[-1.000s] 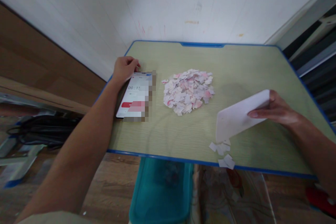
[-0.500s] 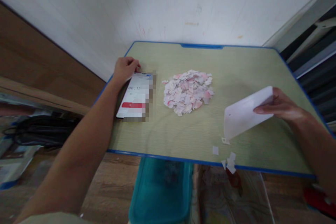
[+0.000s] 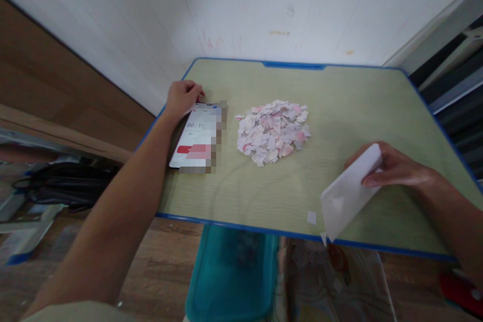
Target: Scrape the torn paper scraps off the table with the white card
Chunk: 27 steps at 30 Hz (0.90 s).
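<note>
My right hand [image 3: 392, 166] grips a flat white slab with rounded corners [image 3: 350, 193], thumb on the near face and fingers behind. The slab is tilted, its lower end down by the table's front edge. A small scrap seems to lie against its face. Beside that end are a square paper scrap [image 3: 311, 218] and another scrap [image 3: 323, 238] at the edge. My left hand [image 3: 184, 96] rests on the table with fingers curled in, just beyond the top of a phone [image 3: 192, 133] showing a timer. A heap of torn white and pink paper scraps [image 3: 273, 133] sits mid-table.
The table [image 3: 241, 191] has a blue rim and stands against a white wall [image 3: 241, 5]. Below its front edge is a teal plastic bin [image 3: 232, 276], with a patterned, glossy surface [image 3: 335, 282] to its right. A brown wooden panel [image 3: 56, 75] stands at left.
My right hand has brought the slab down and nearer the front edge, tilting it more steeply. Several scraps seen there before are now covered or displaced. My left hand stays by the phone.
</note>
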Each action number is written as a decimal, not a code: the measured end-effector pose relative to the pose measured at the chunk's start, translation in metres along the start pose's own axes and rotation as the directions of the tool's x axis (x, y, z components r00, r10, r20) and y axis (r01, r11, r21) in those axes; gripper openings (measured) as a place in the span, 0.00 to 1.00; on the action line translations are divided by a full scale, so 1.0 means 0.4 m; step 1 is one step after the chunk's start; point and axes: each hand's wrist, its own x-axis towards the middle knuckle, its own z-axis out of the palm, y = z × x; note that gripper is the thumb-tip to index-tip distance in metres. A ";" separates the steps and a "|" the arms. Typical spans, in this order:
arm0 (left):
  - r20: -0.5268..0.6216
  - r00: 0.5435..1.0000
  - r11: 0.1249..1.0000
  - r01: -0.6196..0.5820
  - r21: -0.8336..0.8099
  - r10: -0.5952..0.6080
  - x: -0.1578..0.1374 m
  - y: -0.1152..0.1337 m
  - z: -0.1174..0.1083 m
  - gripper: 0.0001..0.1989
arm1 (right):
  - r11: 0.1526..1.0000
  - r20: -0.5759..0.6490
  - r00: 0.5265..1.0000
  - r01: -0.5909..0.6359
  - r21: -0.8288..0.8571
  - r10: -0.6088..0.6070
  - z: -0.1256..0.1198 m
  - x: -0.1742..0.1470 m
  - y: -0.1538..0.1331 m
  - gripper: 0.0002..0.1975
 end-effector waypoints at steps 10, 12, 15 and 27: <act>-0.026 1.000 0.999 -0.018 -0.040 0.017 0.011 -0.017 0.007 0.15 | 1.000 -0.012 1.000 -0.006 0.009 0.006 0.012 0.008 0.001 0.08; -0.031 0.999 0.999 -0.020 -0.051 0.018 0.014 -0.018 0.008 0.13 | 0.997 0.038 0.999 -0.036 -0.068 0.039 -0.001 0.004 0.004 0.10; -0.035 0.999 0.999 -0.019 -0.040 0.017 0.013 -0.016 0.009 0.14 | 0.980 0.106 0.994 -0.018 -0.197 0.040 -0.022 0.004 0.011 0.13; -0.015 1.000 0.999 -0.015 -0.045 0.014 0.014 -0.015 0.006 0.14 | 0.999 -0.191 0.981 0.044 -0.003 -0.044 -0.064 0.013 0.021 0.16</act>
